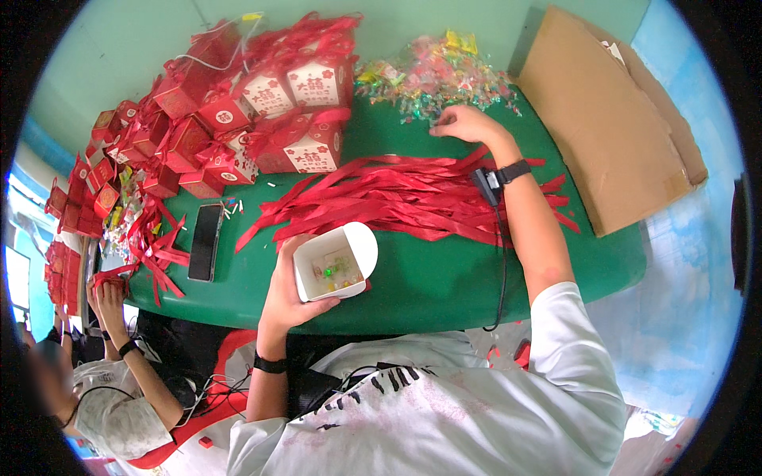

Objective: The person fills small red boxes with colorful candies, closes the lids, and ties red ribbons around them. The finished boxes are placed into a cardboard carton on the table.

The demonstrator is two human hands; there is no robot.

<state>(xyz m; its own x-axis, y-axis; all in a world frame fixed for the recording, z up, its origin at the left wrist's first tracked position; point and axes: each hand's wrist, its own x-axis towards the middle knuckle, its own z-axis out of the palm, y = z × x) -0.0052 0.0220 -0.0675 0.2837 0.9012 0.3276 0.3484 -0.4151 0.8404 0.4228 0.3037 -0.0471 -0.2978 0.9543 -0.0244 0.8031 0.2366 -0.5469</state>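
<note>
My left hand (pixel 286 293) is wrapped round an open paper box (pixel 303 274), white inside, with a rounded flap standing up on its right. Several small wrapped candies (pixel 329 272), one of them bright green, lie in the bottom of the box. Out at the far side of the table, my right hand (pixel 468 124) is at the near edge of a heap of candies (pixel 429 75) in clear and coloured wrappers. Its thumb and fingers are pinched together; whatever is between them is too small to make out. Red ribbons (pixel 381 194) lie loose between my hands.
Finished-looking red and white gift boxes (pixel 317 83) are stacked at the far left of the green table (pixel 444 274). A black phone (pixel 206 242) lies left of the ribbons. A brown cardboard box (pixel 611 119) stands at the right. Another person (pixel 111 389) works at the lower left.
</note>
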